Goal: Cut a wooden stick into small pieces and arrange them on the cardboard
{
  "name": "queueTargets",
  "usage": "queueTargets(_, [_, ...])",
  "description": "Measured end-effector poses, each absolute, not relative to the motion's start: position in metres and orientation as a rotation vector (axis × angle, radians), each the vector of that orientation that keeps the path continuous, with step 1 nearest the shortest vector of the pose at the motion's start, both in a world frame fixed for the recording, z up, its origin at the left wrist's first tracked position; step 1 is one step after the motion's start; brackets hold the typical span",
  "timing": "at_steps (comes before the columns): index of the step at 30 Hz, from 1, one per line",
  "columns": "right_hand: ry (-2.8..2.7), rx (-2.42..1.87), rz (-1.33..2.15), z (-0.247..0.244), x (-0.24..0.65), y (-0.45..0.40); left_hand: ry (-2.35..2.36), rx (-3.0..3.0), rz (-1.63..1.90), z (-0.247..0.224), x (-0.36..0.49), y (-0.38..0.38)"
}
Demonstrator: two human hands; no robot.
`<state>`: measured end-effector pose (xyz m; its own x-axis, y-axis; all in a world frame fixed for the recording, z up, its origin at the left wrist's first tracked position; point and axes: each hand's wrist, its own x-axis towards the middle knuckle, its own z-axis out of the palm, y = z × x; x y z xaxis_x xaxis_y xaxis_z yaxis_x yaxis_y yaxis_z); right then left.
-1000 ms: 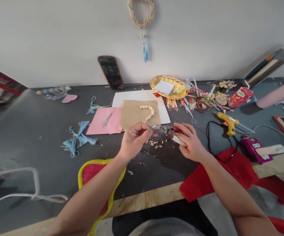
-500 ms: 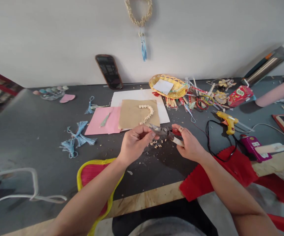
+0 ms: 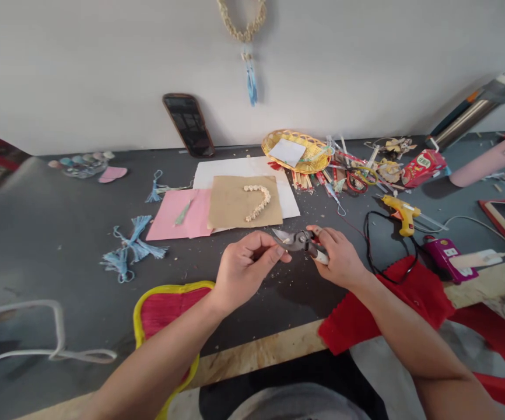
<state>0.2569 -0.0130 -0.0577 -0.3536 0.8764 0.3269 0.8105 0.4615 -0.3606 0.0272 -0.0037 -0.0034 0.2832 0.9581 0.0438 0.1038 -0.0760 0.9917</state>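
Note:
My right hand (image 3: 339, 256) is closed around the pale handles of a pair of pruning shears (image 3: 302, 239). The blades point left and stand apart. At their tips, the thumb and fingers of my left hand (image 3: 248, 262) are pinched together, with a small pale stick piece (image 3: 286, 240) showing between the blades; most of what those fingers hold is hidden. Just beyond lies a brown paper sheet (image 3: 230, 201) bearing a curved row of cream clusters (image 3: 262, 204). Pale crumbs are scattered on the dark table beneath my hands.
Blue tassels (image 3: 136, 242) lie left of a pink sheet (image 3: 165, 219). Behind are a phone (image 3: 189, 125) against the wall and a wicker basket (image 3: 318, 160). To the right are a yellow glue gun (image 3: 405, 213), a purple power block (image 3: 447, 256) and red cloth (image 3: 357, 321).
The shears have turned a little and their blades now show spread apart, with a pale piece between them. My left hand has shifted slightly right; the small cut bits on the table no longer show.

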Motion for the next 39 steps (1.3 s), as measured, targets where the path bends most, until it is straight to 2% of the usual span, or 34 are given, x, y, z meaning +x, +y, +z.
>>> queueTargets(7, [-2.269,-1.390,0.131,-0.061,0.258,-0.008,0.934,1.347,0.922,-0.004,0.027,-0.002])
queueTargets(14, [-2.305,-1.318,0.219,-0.060,0.264,-0.005,0.736,1.072,0.756,-0.004,0.027,0.004])
queueTargets(25, [-2.258,-1.344,0.245,-0.055,0.257,-0.011,0.741,0.970,0.751,0.000,0.026,0.007])
queueTargets(39, [-2.057,-1.434,0.169,-0.070,0.272,0.002,1.188,1.665,1.001,-0.009,0.026,0.011])
